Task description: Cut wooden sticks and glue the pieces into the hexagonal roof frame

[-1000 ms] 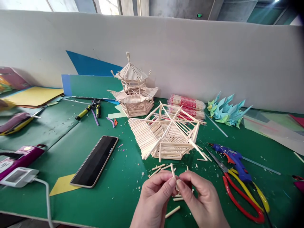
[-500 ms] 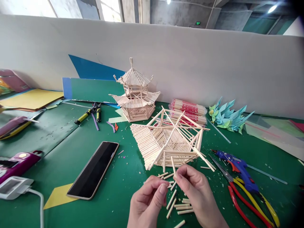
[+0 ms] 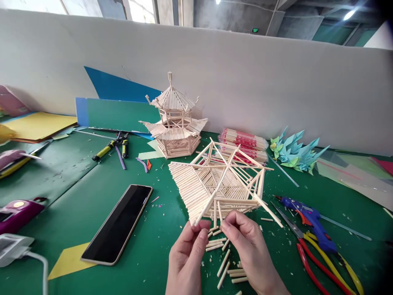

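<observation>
A six-sided model of thin wooden sticks [image 3: 187, 186] stands before me, its left roof panel covered and the other panels open frames. My left hand [image 3: 188, 254] is closed at the model's near corner; its fingertips appear to grip the corner there. Between the thumb and fingers of my right hand [image 3: 251, 250] is a short wooden stick [image 3: 219, 211], held upright with its upper end at the model's front edge. Another short upright stick [image 3: 215, 213] stands just left of it. Cut stick pieces [image 3: 223, 262] lie below and between my hands.
Behind stands a finished stick pagoda [image 3: 176, 123], beside packed stick bundles [image 3: 242, 143] and a blue paper ornament [image 3: 297, 149]. At right lie a blue glue gun [image 3: 310, 221] and red-and-yellow-handled pliers [image 3: 302, 241]. A phone [image 3: 118, 225] and wire cutters [image 3: 112, 147] are at left.
My left hand has risen to the model's near corner. My right hand has shifted slightly left, bringing its stick against the front edge. The view has shifted a little.
</observation>
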`<action>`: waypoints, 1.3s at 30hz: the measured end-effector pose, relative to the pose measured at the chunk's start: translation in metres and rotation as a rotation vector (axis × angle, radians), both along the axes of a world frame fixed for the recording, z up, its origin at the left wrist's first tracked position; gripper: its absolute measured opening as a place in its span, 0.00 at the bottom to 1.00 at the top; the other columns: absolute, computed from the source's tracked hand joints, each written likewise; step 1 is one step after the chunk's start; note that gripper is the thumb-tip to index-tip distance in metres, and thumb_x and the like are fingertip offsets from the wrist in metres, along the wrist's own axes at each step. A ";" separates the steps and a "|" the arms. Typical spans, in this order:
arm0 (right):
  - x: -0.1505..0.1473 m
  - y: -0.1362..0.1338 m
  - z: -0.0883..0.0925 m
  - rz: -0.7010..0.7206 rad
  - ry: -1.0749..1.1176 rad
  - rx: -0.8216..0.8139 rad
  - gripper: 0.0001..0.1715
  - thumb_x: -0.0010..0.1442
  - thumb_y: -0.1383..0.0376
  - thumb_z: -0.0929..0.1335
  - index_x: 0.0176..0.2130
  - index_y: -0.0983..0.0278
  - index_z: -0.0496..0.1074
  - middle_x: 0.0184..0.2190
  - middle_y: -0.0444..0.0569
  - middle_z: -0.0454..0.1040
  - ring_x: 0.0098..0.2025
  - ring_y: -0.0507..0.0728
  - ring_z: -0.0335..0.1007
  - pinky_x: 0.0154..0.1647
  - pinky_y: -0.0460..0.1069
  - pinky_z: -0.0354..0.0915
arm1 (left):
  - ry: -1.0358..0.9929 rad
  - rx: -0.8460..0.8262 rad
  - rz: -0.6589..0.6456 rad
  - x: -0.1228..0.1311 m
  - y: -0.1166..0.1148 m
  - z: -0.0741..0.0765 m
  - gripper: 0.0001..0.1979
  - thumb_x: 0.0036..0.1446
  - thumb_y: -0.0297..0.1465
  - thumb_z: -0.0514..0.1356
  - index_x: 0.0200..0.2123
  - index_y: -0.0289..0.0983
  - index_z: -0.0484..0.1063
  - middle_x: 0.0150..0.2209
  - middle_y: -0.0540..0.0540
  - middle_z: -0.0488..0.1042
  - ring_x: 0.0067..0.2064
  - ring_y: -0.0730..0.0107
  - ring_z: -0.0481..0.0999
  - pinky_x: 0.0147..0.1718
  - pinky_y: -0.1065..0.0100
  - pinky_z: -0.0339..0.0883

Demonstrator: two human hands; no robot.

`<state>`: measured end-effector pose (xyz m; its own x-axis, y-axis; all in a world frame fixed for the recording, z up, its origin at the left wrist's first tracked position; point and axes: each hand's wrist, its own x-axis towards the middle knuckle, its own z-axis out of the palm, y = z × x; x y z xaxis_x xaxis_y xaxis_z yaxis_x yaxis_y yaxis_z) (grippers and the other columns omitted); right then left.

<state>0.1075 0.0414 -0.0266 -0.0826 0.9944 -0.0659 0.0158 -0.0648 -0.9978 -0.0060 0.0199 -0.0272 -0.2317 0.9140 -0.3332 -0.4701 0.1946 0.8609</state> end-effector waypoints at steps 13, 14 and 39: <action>-0.001 0.001 0.003 0.010 -0.001 -0.003 0.14 0.56 0.60 0.63 0.23 0.63 0.60 0.19 0.39 0.55 0.23 0.50 0.47 0.23 0.45 0.50 | -0.022 0.004 -0.007 0.003 0.002 0.003 0.09 0.42 0.34 0.66 0.29 0.37 0.77 0.31 0.47 0.76 0.42 0.61 0.71 0.42 0.71 0.61; -0.001 0.001 0.003 0.013 0.003 -0.007 0.14 0.56 0.59 0.63 0.23 0.63 0.60 0.19 0.39 0.56 0.23 0.50 0.47 0.23 0.45 0.50 | -0.018 0.008 -0.012 0.003 0.002 0.004 0.09 0.42 0.34 0.66 0.29 0.37 0.77 0.31 0.47 0.76 0.42 0.61 0.71 0.42 0.71 0.61; -0.001 0.007 0.004 0.056 -0.007 -0.006 0.14 0.56 0.59 0.63 0.23 0.63 0.61 0.19 0.40 0.57 0.25 0.51 0.52 0.28 0.46 0.55 | -0.027 0.048 -0.070 0.003 0.004 0.005 0.10 0.44 0.32 0.65 0.33 0.37 0.77 0.32 0.45 0.77 0.36 0.62 0.73 0.41 0.67 0.64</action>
